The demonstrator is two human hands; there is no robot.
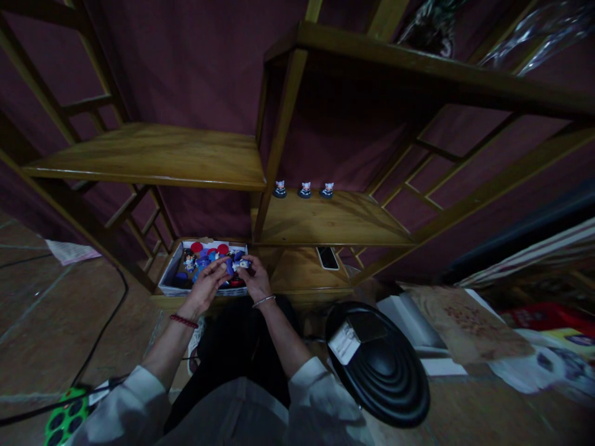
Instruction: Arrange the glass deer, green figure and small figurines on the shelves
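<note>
My left hand point(208, 284) pinches a small purple piece point(229, 267), perhaps a base. Right beside it, my right hand point(257, 282) has its fingers closed on a small white-and-purple figurine point(241, 264). The two pieces touch or nearly touch; I cannot tell whether they are joined. Both hands are over the right side of a white box point(168, 290) on the low shelf. Inside the box lie several small figurines point(189, 261) and round red pieces point(196, 246). Part of the contents is hidden by my hands.
Three small figurines point(305, 189) stand in a row on the middle wooden shelf point(334, 223). A phone point(328, 258) lies on the lower shelf. To my right are a black ridged oval object point(395, 378) and cardboard point(460, 325). A black cable point(108, 322) crosses the floor at left.
</note>
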